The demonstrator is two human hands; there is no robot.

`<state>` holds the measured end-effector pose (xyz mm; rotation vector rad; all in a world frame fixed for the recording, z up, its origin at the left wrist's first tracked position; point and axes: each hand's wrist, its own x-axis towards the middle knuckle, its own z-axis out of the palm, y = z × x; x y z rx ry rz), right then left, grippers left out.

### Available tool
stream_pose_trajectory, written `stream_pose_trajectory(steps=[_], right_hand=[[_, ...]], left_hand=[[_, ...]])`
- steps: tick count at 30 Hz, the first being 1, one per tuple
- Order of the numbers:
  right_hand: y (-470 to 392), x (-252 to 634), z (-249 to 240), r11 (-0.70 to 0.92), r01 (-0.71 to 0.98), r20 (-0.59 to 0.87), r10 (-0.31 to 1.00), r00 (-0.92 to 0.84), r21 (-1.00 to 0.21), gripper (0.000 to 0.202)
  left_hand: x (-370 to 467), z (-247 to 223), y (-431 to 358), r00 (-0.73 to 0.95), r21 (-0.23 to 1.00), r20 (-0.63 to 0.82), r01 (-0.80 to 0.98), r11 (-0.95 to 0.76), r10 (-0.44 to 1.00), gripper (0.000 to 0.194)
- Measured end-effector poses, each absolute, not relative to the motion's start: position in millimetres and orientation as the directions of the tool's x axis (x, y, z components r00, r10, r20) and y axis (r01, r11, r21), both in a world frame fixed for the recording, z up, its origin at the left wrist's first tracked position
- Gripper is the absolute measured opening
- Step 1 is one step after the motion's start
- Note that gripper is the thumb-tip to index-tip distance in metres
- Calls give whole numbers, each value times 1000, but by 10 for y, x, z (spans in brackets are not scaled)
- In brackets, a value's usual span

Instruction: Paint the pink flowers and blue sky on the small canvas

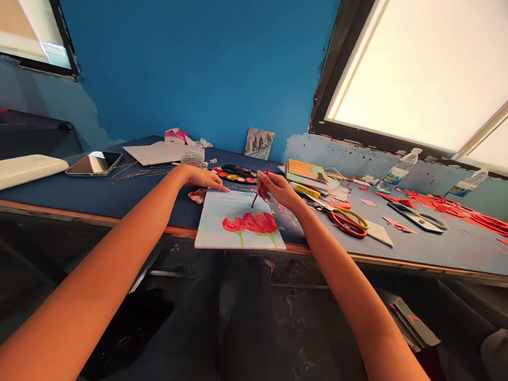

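A canvas [213,223] painted with red flowers, green stems and a pale blue background lies at the table's front edge, jutting slightly over it. My right hand [277,189] is closed on a thin paintbrush [255,198], its dark tip pointing down at the canvas just above the flowers. At the canvas's upper left edge rests my left hand [205,178], fingers spread and holding nothing. Behind the canvas, between my hands, sits a paint palette [236,175] with several colours. A crumpled pinkish cloth [197,196] lies beside the canvas's left edge.
Left on the table [153,203] are a phone [93,164], dry twigs and a clear jar [192,159]. A small picture [259,143] leans on the wall. To the right lie scissors [348,223], a yellow tube [305,191], papers, red scraps and bottles [399,171].
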<state>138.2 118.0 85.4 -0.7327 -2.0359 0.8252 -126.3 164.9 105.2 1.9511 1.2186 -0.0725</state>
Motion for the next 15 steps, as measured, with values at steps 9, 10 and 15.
stream_pose_trajectory(steps=[9,10,15], right_hand=[[1149,1401,904,556,94,480,781,-400,-826,58],[1142,1399,905,551,96,469,778,-418,-829,58],[1095,1381,903,533,87,400,724,-562,-842,58]], left_hand=[[-1286,1036,1670,566,628,-426,746,-220,706,54],[-1287,1039,1669,563,631,-435,748,-208,703,54],[-1279,1057,1666,548,609,-444,765,-210,709,54]])
